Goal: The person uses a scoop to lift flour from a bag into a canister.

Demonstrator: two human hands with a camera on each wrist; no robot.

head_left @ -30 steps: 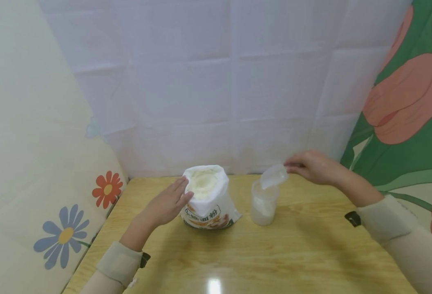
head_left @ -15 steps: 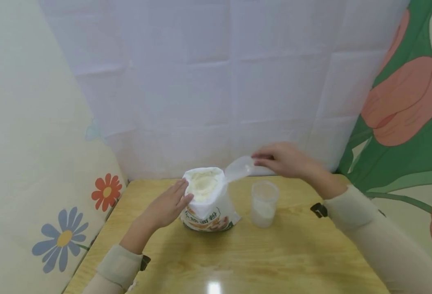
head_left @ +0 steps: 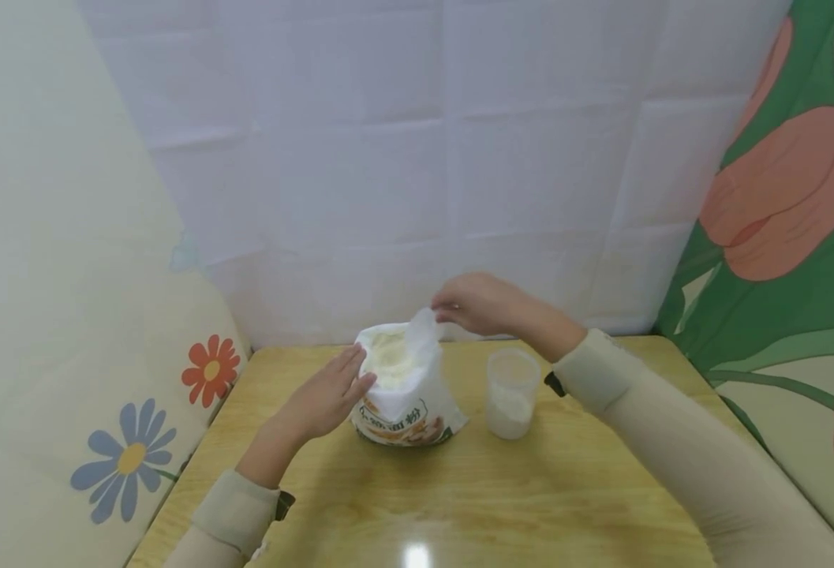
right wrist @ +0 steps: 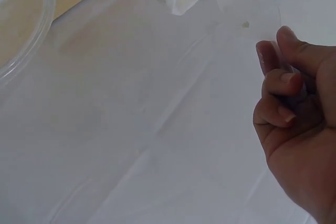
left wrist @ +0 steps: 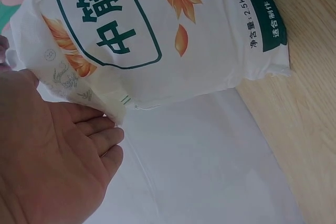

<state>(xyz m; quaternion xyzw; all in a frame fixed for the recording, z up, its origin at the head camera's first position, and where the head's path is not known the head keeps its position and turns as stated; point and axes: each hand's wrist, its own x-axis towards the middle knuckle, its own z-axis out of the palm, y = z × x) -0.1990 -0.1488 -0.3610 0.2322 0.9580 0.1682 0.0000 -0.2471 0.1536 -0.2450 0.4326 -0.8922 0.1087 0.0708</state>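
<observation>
A white flour bag (head_left: 405,414) stands on the table with its top spread, showing pale flour (head_left: 390,359) inside. My left hand (head_left: 324,394) rests against the bag's left rim, its fingers fairly straight; in the left wrist view the fingertips (left wrist: 113,140) touch the bag's edge. My right hand (head_left: 484,304) pinches the handle end of a clear plastic scoop (head_left: 424,327), tilted down over the right side of the bag's mouth. In the right wrist view the fingers are curled around the see-through handle, and the scoop's outline is faint.
To the right of the bag, a clear plastic cup (head_left: 510,394) stands upright, partly filled with white powder. The wood-grain table (head_left: 502,497) meets a white cloth backdrop (head_left: 345,197) behind. Flower-printed panels (head_left: 779,197) flank both sides.
My right hand has carried the scoop leftward from above the cup to the bag's mouth. My left hand has stayed at the bag's rim.
</observation>
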